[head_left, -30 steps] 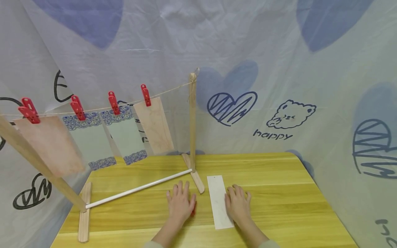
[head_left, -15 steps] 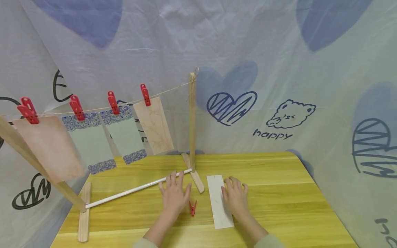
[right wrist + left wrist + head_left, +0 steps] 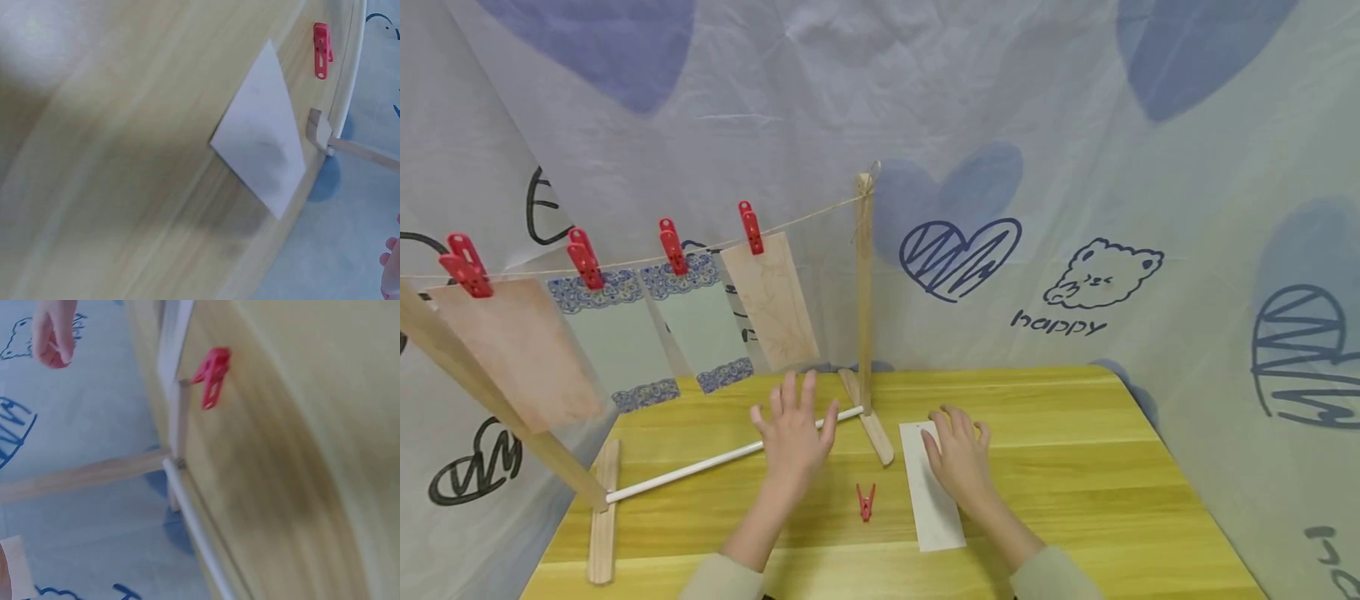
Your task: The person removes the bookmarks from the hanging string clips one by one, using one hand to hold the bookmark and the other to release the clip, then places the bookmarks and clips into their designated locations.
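Note:
Above the white rod of the stand, my left hand (image 3: pixel 793 442) is raised with its fingers spread and holds nothing. My right hand (image 3: pixel 961 460) hovers over the upper right part of a narrow white card (image 3: pixel 934 512), fingers loosely bent, nothing in them. In the right wrist view a gap shows between that card (image 3: pixel 262 131) and the fingers. Between the hands a red clothespin (image 3: pixel 866 503) lies on the table. The left wrist view also has the clothespin (image 3: pixel 215 372), with the right hand (image 3: pixel 55 331) up at the top left.
A wooden stand with a right post (image 3: pixel 865 292) and a low white rod (image 3: pixel 737 454) occupies the table's left side. Red clothespins on its string (image 3: pixel 816 218) hold a pinkish card (image 3: pixel 520 350), two blue-bordered cards (image 3: pixel 696 329) and a beige card (image 3: pixel 772 300).
My left hand has lifted away to the left and forward, uncovering the red clothespin. The right hand has shifted slightly forward and left over the white card, which stays in place.

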Tool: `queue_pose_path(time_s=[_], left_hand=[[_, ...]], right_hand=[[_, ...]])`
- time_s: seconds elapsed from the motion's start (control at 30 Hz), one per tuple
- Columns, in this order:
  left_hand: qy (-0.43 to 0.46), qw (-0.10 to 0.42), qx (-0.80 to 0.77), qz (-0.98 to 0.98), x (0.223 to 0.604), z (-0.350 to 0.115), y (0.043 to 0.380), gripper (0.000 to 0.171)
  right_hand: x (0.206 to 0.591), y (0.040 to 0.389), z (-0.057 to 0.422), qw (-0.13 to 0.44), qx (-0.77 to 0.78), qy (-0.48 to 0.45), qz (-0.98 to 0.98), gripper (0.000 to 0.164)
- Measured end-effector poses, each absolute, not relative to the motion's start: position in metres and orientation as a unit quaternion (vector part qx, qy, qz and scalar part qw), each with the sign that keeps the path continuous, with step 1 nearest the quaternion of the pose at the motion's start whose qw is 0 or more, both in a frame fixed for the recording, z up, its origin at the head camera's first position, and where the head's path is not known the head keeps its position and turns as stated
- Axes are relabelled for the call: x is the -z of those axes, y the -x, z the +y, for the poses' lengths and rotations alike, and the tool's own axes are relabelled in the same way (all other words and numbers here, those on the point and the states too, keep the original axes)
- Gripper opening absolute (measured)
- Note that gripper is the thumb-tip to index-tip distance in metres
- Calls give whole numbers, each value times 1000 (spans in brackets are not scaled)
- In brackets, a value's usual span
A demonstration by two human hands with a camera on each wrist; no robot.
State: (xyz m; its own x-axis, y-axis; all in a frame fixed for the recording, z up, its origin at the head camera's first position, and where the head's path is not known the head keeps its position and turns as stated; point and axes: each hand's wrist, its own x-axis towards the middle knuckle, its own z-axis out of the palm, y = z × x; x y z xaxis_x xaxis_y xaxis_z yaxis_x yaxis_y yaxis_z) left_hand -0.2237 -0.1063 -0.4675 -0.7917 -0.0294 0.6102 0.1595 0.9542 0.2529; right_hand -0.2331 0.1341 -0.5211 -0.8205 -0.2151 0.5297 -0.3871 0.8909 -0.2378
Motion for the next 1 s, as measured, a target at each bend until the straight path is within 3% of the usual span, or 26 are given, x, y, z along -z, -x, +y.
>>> queue_pose_path(time_s=[0.2, 0.53, 1.0], left_hand=[[35, 349, 162, -922, 444, -116, 228, 53], [56, 442, 118, -887, 406, -129, 240, 50], [45, 474, 133, -869, 352, -142, 249, 48]], right_hand=[[511, 237, 125, 244, -186, -165, -937, 27], [495, 245, 110, 252, -192, -171, -933, 29], [477, 252, 92, 265, -190, -189, -926, 29]])
